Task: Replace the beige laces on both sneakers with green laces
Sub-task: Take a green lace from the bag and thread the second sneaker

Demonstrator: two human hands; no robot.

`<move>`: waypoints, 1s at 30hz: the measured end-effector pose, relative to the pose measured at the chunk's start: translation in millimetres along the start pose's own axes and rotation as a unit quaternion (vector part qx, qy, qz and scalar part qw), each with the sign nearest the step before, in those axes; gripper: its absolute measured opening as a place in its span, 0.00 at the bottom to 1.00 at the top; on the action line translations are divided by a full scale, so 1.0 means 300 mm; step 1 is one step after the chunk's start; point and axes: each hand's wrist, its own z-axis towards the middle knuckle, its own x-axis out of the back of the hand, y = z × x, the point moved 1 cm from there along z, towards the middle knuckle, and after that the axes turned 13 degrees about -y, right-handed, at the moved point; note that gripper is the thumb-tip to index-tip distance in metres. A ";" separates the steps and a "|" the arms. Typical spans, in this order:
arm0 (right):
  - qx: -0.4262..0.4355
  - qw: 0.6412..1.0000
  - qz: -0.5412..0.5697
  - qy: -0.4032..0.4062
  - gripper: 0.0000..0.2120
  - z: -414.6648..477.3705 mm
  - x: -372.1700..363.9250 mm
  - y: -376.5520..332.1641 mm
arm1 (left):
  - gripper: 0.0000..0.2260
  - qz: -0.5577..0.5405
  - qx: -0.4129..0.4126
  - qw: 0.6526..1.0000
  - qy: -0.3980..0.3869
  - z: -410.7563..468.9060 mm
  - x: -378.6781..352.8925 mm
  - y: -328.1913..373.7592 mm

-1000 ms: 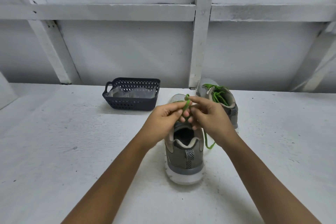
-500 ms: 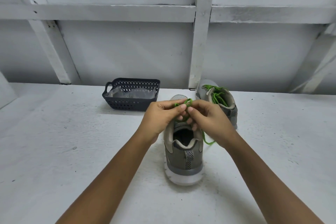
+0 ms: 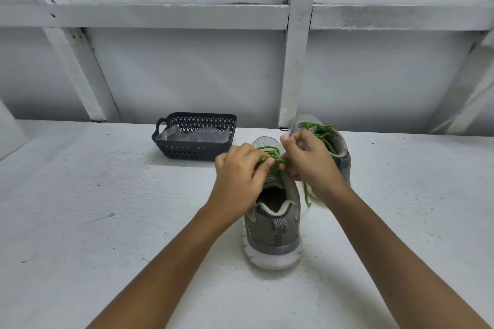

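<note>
While the green lace point(image 3: 276, 161) lies bunched over the tongue of the near sneaker point(image 3: 272, 224), the left hand point(image 3: 238, 168) and right hand point(image 3: 310, 163) each pinch a strand of it. Should either pinch slacken, the knot, which looks unfinished, probably springs loose; the end dangling right of that sneaker could snag. Behind it to the right stands the far sneaker point(image 3: 339, 147), green-laced; behind it to the left, a dark basket point(image 3: 195, 147).

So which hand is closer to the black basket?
Left. The left hand is just off the near right corner of the basket, pinching the green lace; the right hand is farther right, across the lace.
</note>
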 end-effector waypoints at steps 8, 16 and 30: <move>0.089 0.974 -0.205 -0.030 0.09 -0.079 -0.002 0.023 | 0.09 -0.519 0.199 0.827 -0.084 0.024 0.038 0.008; 0.087 0.960 -0.254 0.075 0.07 -0.099 0.049 0.059 | 0.07 -0.417 0.208 0.884 0.038 0.009 0.043 -0.048; 0.038 0.948 -0.306 0.081 0.11 -0.137 0.092 0.137 | 0.16 -0.598 0.325 0.732 -0.043 -0.048 0.037 -0.121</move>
